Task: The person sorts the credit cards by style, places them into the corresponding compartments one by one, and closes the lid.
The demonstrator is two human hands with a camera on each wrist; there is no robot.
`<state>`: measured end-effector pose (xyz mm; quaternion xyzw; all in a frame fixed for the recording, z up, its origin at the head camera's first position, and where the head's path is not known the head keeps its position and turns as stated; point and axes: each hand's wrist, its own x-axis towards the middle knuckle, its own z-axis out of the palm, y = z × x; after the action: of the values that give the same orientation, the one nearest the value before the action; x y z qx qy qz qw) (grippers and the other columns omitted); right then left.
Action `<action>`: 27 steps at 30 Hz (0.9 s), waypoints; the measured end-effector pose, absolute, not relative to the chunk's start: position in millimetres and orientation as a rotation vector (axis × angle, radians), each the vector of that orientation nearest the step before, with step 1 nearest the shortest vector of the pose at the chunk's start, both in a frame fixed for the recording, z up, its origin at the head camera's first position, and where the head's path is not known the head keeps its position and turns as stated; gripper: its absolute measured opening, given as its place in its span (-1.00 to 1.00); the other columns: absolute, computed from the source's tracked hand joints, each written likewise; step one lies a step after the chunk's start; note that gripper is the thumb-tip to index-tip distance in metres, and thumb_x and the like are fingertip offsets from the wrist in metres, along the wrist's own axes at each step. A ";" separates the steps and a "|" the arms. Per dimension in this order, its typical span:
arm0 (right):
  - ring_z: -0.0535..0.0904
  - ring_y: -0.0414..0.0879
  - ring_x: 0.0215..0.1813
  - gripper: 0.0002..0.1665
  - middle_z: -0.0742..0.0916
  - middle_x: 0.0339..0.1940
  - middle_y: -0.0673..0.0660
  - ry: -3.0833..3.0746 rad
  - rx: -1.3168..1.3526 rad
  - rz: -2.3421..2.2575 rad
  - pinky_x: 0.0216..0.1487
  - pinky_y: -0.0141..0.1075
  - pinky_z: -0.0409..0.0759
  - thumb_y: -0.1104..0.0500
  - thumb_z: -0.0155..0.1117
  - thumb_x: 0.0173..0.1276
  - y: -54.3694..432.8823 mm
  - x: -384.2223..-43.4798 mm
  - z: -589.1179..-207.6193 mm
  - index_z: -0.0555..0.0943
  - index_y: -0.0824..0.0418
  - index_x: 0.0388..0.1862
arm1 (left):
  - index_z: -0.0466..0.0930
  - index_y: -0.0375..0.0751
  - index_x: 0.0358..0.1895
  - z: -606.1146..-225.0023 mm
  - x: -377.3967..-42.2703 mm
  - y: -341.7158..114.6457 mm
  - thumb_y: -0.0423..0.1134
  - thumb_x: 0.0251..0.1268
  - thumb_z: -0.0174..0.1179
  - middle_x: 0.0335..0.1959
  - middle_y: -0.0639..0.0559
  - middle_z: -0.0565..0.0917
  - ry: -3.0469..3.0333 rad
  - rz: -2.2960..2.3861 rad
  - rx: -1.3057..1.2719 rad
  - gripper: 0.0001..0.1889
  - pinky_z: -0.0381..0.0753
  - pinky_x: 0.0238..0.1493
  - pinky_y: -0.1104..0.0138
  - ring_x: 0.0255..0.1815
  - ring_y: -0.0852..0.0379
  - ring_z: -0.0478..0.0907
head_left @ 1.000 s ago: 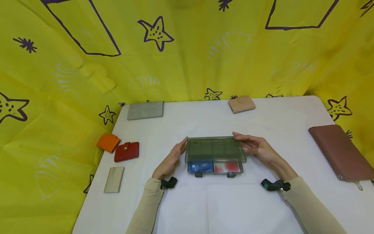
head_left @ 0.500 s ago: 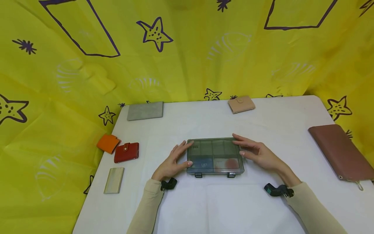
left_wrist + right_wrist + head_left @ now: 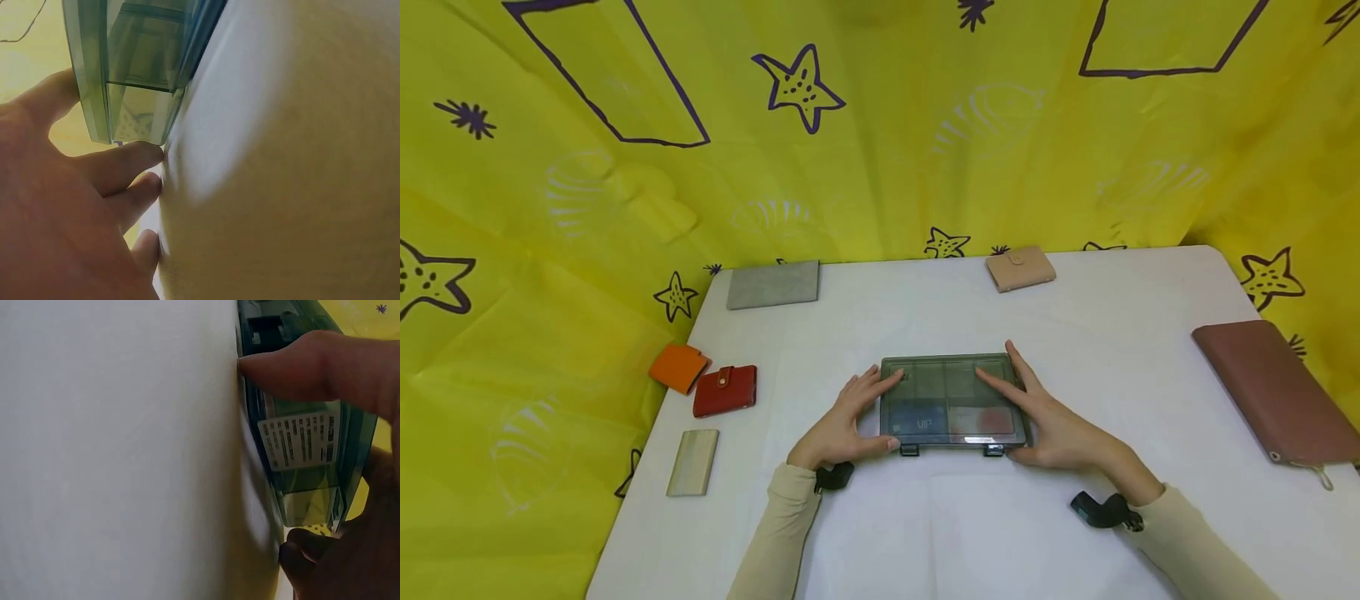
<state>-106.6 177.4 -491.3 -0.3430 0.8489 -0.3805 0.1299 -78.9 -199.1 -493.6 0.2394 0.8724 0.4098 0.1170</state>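
Observation:
A translucent dark green plastic box (image 3: 951, 392) lies on the table with its hinged lid down. Through the lid, a blue card marked VIP (image 3: 919, 421) and a pale card with a red patch (image 3: 981, 421) show in the front compartments. My left hand (image 3: 850, 421) spans the box's left end, index finger on the lid and thumb at the front corner. At the right end, my right hand (image 3: 1060, 425) has one straight finger over the lid, another by the back corner and the thumb low at the front. In the right wrist view, a printed label (image 3: 300, 440) shows on the box's side.
To the left lie an orange wallet (image 3: 679, 367), a red snap wallet (image 3: 725, 390) and a beige card holder (image 3: 693, 462). A grey flat case (image 3: 773, 284) and a tan wallet (image 3: 1021, 268) lie at the back. A large brown zip case (image 3: 1273, 392) lies right.
The lid has come down over the cards. My left thumb has come to the box's front left corner. My right hand has shifted toward the front, its thumb now beneath the front right corner.

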 end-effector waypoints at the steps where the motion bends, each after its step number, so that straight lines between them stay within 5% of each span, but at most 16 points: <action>1: -0.15 0.54 0.72 0.47 -0.34 0.77 0.34 2.489 -0.982 -1.079 0.14 0.13 0.70 0.38 0.67 -0.02 176.2 -105.7 -490.8 0.06 -0.09 0.79 | 0.11 0.11 0.74 -494.3 -78.7 -199.5 -0.07 0.23 0.55 0.77 -0.11 0.08 2.552 1.199 0.714 0.06 -0.32 0.76 -0.21 0.81 -0.18 -0.18; 11: 0.25 0.64 0.55 0.50 -0.18 0.72 0.60 2.732 -0.970 -0.760 0.29 0.38 0.58 0.30 0.67 -0.07 163.2 -97.2 -484.0 0.04 -0.04 0.80 | 0.11 -0.04 0.71 -499.1 -78.1 -190.6 -0.24 -0.04 0.61 0.67 -0.16 0.29 2.690 1.044 0.779 0.18 -0.13 0.70 -0.33 0.78 -0.28 -0.09; 18: 0.16 0.71 0.57 0.59 -0.21 0.69 0.65 2.714 -0.962 -0.765 0.38 0.53 0.40 -0.40 0.68 0.01 162.6 -95.3 -486.8 -0.05 0.02 0.81 | 0.16 -0.14 0.66 -496.2 -75.6 -175.8 -0.11 -0.14 0.73 0.57 -0.21 0.38 2.814 0.898 0.713 0.23 -0.03 0.69 -0.33 0.75 -0.30 0.01; 24: 0.10 0.72 0.58 0.50 -0.23 0.68 0.66 2.695 -0.976 -0.784 0.40 0.55 0.36 -0.36 0.59 0.19 162.2 -93.1 -488.9 -0.14 0.06 0.82 | 0.18 -0.12 0.64 -501.4 -75.0 -173.7 0.08 -0.26 0.79 0.66 -0.24 0.24 2.820 1.030 0.686 0.31 -0.05 0.72 -0.28 0.76 -0.27 -0.04; 27: 0.04 0.72 0.60 0.45 -0.26 0.69 0.64 2.669 -0.964 -0.807 0.40 0.58 0.33 -0.33 0.53 0.29 161.3 -92.2 -487.6 -0.18 0.07 0.82 | 0.20 -0.11 0.61 -508.0 -74.7 -174.6 -0.01 -0.27 0.78 0.73 -0.26 0.08 2.788 1.192 0.676 0.26 -0.06 0.71 -0.30 0.76 -0.27 -0.04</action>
<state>-92.2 161.3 -487.6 -0.3252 0.9005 -0.2724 0.0954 -74.7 -174.6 -508.0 0.2175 0.8973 0.3837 0.0172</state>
